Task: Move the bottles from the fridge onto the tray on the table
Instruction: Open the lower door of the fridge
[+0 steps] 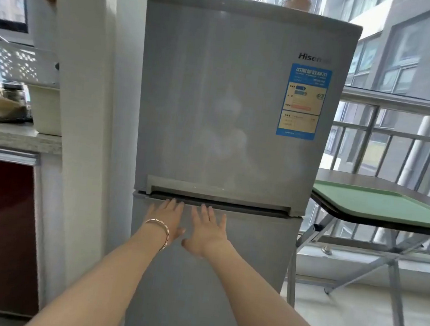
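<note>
Both bare forearms reach forward, the left hand [167, 217] and right hand [208, 228] spread flat with fingers [177, 204] open and holding nothing, fingertips at the seam between the shut doors of the silver fridge [224, 116]. No bottles show. Right of it, a green tray [382, 204] lies on the folding counter [361, 222] by the window railing [397, 134], bare floor [351, 323] beneath; a stone kitchen worktop [12, 136] stands left.
</note>
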